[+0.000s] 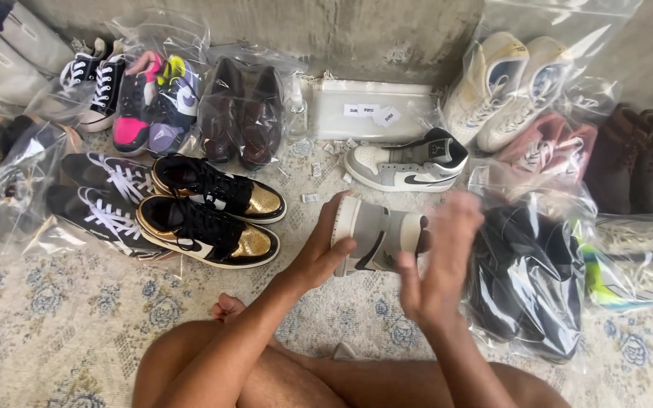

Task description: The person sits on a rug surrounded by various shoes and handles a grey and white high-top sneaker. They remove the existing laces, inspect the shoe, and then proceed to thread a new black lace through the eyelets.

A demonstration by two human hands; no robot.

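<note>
A patterned carpet [54, 317] covers the floor below a bare concrete wall [357, 30], with shoes spread across it, many in clear bags. At nine o'clock lies a black-and-gold pair of sneakers [213, 219], unbagged. At centre, the left hand [323, 253] holds a grey-and-white high-top sneaker [379, 236], its grip closed on the sole end, lifted above the carpet. Its mate [410, 162] stands at twelve o'clock. The right hand [436, 272], blurred, is spread open at the shoe's other end; I cannot tell whether it touches. At three o'clock sits a bagged dark pair [527, 291]. With one hand's hold only, the shoe could slip and drop onto the carpet.
</note>
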